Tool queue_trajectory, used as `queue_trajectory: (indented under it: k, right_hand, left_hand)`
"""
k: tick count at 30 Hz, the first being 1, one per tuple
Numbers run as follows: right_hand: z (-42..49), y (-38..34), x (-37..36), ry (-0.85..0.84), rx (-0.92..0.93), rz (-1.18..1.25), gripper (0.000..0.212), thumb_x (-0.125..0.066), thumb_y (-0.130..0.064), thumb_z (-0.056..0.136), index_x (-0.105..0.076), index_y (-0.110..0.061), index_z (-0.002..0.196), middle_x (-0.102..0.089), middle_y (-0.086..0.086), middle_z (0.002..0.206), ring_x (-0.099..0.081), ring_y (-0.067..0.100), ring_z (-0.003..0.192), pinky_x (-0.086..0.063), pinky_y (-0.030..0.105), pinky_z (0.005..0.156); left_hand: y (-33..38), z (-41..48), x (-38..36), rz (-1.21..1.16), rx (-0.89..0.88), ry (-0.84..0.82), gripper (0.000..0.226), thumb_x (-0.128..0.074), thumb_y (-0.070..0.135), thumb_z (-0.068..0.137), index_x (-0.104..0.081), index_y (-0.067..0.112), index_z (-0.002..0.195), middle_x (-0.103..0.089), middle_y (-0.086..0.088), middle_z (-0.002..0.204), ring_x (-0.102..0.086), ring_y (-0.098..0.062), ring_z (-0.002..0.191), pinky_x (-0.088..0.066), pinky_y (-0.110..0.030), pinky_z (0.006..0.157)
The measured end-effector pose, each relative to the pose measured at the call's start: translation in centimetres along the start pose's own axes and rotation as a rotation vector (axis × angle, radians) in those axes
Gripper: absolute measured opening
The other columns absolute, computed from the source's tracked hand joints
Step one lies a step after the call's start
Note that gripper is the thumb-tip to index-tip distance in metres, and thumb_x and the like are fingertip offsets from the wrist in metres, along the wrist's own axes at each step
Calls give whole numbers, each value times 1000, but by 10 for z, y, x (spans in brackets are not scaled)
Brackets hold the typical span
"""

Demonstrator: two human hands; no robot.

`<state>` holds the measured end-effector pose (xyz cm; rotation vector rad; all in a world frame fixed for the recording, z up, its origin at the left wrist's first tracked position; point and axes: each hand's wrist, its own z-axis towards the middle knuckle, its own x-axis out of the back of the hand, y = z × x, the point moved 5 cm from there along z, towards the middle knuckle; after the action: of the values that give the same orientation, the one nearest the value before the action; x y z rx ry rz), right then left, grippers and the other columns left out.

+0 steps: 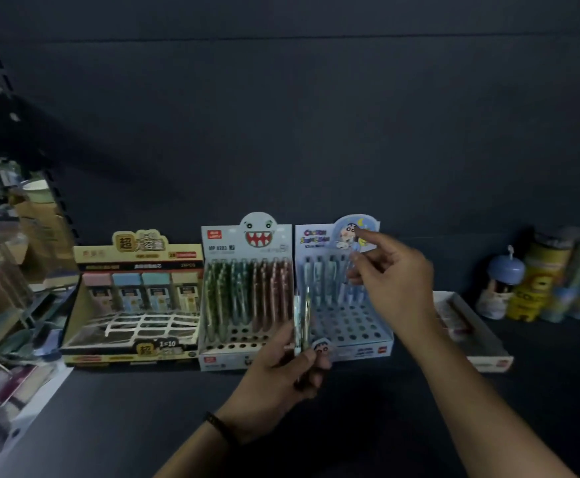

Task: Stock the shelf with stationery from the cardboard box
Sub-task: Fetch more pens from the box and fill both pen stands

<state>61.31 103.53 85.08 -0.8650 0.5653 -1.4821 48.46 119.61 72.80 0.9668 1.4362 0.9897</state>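
A bundle of pens (303, 322) is gripped upright in the left hand (278, 370), the fingers (311, 363) curled round its lower end; a round cartoon topper shows just right of those fingers. The bundle stands at the front left corner of the blue cartoon display box (350, 326), whose rear holes are filled with pens while the rows of holes nearer the fingers lie open.

Above that box the right hand (395, 281) is held with the index finger raised before the box's header card. A single pen (353, 262), pale and blurred, appears to be pinched between the thumb and the other fingers, just above the standing pens.

Left of the left-hand fingers, a monster-face display box (247, 243) is seen, edge to edge with the blue box, and beyond it a yellow display box (133, 257). Right of the right hand, a flat tray box (481, 343) lies near the shelf's front, with cups and tins (530, 288) behind it.

A bare strip of dark shelf (126, 415) runs in front of the boxes, beneath both wrists; a dark wristband (221, 427) is worn on the left one. Open room is left above the boxes, before the back panel (316, 132).
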Motion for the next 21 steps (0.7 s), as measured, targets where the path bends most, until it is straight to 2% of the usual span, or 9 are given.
queue_trajectory:
  k: [3,8,14,17,21]
  right_hand:
    - [1,5,-11,-27,15,-73,33,-72,-9,98,-75,-31,122,-76,-10,75,-76,4,68,-64,38,83]
    - [-1,4,-39,-88,90,-190,32,-73,-17,98,-74,-30,127,-73,-10,68,-72,7,66,-58,25,78]
    - [1,4,-51,-84,111,-216,32,-75,-14,96,-76,-29,124,-67,-7,64,-66,12,63,-55,16,74]
    - [8,3,-37,-32,115,-228,31,-74,-15,96,-76,-30,123,-68,-6,63,-65,12,63,-45,4,68]
    - [18,8,-10,18,131,-330,26,-73,-16,96,-77,-29,118,-62,-3,57,-61,17,59,-40,4,68]
  left_hand:
    - [-1,-2,-3,-36,3,7,38,-50,10,110,-61,30,140,-64,-17,96,-50,-21,74,-39,-35,65]
    - [-2,-3,-5,-57,-22,60,43,-43,-2,109,-65,21,138,-63,-20,93,-50,-22,70,-38,-33,62]
    - [3,-9,-3,-22,-67,76,39,-42,-5,108,-49,10,143,-67,-16,96,-58,-22,74,-44,-36,69]
    - [4,-11,-3,-22,-78,67,42,-44,-6,107,-45,8,147,-66,-17,97,-61,-23,77,-48,-36,72]
    - [4,-10,-5,-1,-88,25,45,-49,-3,105,-47,12,148,-67,-21,100,-65,-28,84,-55,-36,77]
